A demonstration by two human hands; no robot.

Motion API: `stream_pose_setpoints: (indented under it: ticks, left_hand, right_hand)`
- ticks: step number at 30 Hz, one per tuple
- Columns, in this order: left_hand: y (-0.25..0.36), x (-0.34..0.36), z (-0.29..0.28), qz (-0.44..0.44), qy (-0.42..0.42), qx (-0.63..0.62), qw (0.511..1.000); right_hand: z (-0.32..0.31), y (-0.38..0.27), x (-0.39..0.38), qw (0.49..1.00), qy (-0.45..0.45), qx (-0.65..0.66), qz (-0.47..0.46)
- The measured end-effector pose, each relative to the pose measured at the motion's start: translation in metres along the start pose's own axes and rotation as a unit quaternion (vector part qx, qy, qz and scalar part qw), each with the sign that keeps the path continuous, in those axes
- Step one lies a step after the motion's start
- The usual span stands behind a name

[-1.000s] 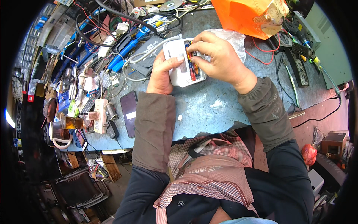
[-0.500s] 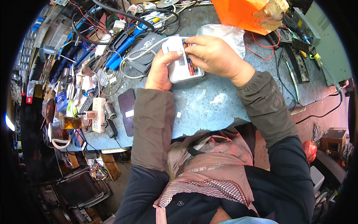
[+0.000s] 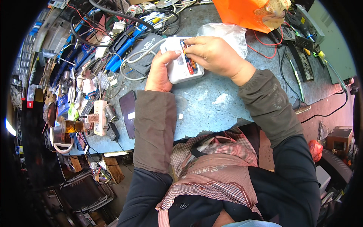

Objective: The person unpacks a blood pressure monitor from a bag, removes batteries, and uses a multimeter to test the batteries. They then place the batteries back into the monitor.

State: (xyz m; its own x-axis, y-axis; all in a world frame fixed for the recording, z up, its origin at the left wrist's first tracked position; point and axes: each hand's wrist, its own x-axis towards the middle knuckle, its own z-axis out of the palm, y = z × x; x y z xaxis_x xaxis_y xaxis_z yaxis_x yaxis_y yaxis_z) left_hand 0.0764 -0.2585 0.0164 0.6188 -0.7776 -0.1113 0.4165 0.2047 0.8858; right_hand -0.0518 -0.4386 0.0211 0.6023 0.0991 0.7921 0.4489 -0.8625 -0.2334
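Note:
A white flat box-shaped device (image 3: 180,65) lies on the grey workbench (image 3: 211,106), with red, blue and orange strips showing along its right side. My left hand (image 3: 160,72) grips its left edge, thumb on top. My right hand (image 3: 215,56) rests on its upper right part, fingers pinched at the coloured strips. A grey cable (image 3: 138,56) runs from the device's left toward the clutter.
An orange bag (image 3: 245,13) and a clear plastic bag (image 3: 223,32) lie behind the hands. A dark phone (image 3: 128,113) and a white power strip (image 3: 100,117) sit left. Tools and tangled wires (image 3: 94,56) crowd the far left. Red wires and a black tool (image 3: 302,64) lie right.
Both hands and the white device have stayed together and shifted slightly up and away in the picture. My right fingers keep working at the coloured strips.

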Motion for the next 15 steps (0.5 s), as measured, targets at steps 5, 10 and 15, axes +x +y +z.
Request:
stream_pose_setpoints:
  ticks: [5,10,15]
  left_hand:
    - [0.002,0.001,-0.005,-0.015,0.015,-0.014,1.0]
    - [0.005,-0.004,0.002,-0.033,0.037,-0.031,0.998]
    - [0.003,-0.002,0.002,-0.028,0.059,-0.02,0.998]
  right_hand:
    - [-0.021,-0.012,0.001,0.994,-0.086,0.057,-0.044]
    - [-0.018,-0.016,-0.001,0.992,-0.115,0.018,-0.04]
    - [-0.012,-0.026,-0.004,0.992,-0.096,-0.052,-0.058]
